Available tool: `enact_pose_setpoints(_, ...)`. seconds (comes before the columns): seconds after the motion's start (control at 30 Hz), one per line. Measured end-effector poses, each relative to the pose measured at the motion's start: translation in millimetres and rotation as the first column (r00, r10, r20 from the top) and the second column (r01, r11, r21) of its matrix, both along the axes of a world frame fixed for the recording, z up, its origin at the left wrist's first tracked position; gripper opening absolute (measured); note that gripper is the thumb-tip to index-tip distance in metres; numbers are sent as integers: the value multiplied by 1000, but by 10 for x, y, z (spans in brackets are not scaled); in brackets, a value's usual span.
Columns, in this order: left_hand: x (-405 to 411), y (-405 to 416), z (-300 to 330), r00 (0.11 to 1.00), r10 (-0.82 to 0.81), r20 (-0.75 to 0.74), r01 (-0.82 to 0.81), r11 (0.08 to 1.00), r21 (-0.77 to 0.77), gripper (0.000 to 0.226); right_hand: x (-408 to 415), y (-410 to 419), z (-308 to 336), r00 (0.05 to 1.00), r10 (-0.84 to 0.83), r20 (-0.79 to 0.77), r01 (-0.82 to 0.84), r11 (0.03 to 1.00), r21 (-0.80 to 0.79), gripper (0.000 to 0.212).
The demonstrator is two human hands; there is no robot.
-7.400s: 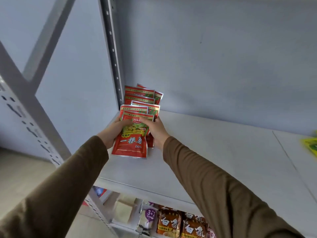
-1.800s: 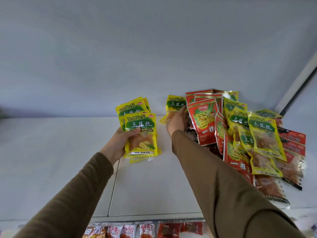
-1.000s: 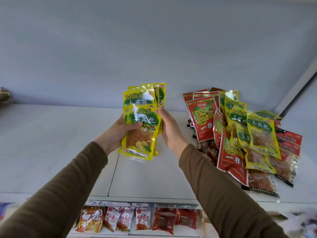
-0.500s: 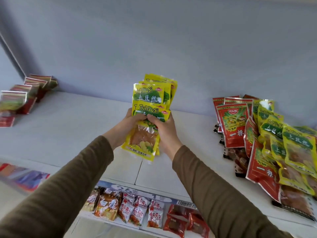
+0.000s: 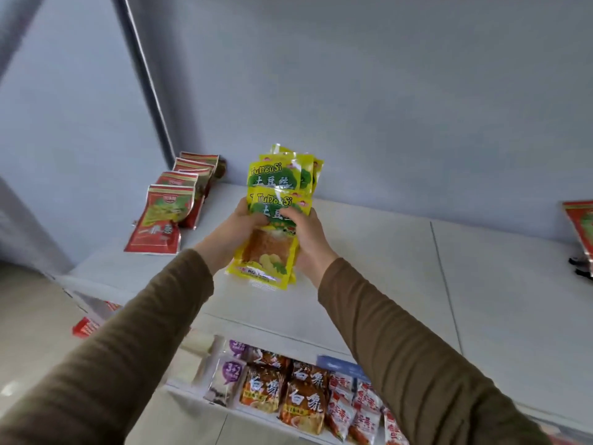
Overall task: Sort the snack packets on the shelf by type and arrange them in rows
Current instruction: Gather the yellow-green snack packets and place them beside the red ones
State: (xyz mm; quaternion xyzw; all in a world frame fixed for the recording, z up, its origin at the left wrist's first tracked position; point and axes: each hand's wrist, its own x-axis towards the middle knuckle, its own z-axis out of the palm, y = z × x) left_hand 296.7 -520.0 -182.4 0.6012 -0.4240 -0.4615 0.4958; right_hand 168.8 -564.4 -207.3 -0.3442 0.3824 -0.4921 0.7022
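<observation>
1. Two hands in brown sleeves reach forward over a white shelf, holding a fanned stack of yellow packets between them.
2. The left hand grips the stack's left edge. Its thumb curls over the front of the nearest packet, just below the green label; its other fingers are hidden behind the stack.
3. The right hand grips the right edge. Its thumb and fingers curl onto the front of the same packet, touching the label.
4. The stack stands nearly upright, tilted a little to the right at the top. The packets overlap like stepped cards, with the far ones showing higher. Their lower ends sit at or just above the shelf; whether they touch it cannot be told.
5. The yellow stack lies near the shelf's middle-left, in front of a pale blue back wall.
6. To the left, in the shelf's back corner, red packets lie in one overlapping row running from the wall toward the front edge. They are well apart from both hands.
7. At the far right edge of the view, part of another red packet shows on the same shelf.
8. Below the front edge, a lower shelf carries rows of other snacks in orange, red and purple wrappers.
</observation>
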Motion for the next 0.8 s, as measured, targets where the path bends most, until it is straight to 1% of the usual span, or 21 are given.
enact_pose_setpoints(0.03,189,-27,6,1000,0,16,0,1000,-6,49,190,-36,-19,1000,-1,2,1,1000,-13,62)
enact_pose_setpoints(0.13,640,-125,19,993,38,114,-34,998,-43,58,640,-158,-85,1000,-9,12,10,999,-47,36)
enact_pose_setpoints(0.17,753,-173,20,987,67,148,-58,996,-62,63,765,-200,-105,1000,-20,0,20,999,-45,33)
enact_pose_setpoints(0.23,910,-282,3,973,102,207,-89,993,-71,67,980,-304,-145,995,-66,-69,63,997,-36,38)
enact_pose_setpoints(0.3,1016,-386,-53,964,109,243,-97,993,-64,63,1136,-398,-191,985,-101,-138,100,995,-18,44)
enact_pose_setpoints(0.4,1136,-520,-134,950,94,297,-90,996,-27,57,1264,-527,-252,976,-118,-185,124,992,21,46)
enact_pose_setpoints(0.5,1223,-615,-173,933,43,358,-62,997,42,64,1341,-647,-300,968,-138,-210,146,989,25,48)
enact_pose_setpoints(0.6,1298,-678,-205,911,10,412,-43,997,70,65,1414,-704,-332,955,-150,-257,157,988,8,47)
enact_pose_setpoints(0.7,1381,-736,-242,898,-18,441,-29,995,99,69,1473,-714,-362,929,-200,-312,194,980,-50,42)
enact_pose_setpoints(0.8,1437,-772,-247,886,-38,463,-26,991,130,70,1517,-731,-368,918,-224,-326,205,975,-91,48)
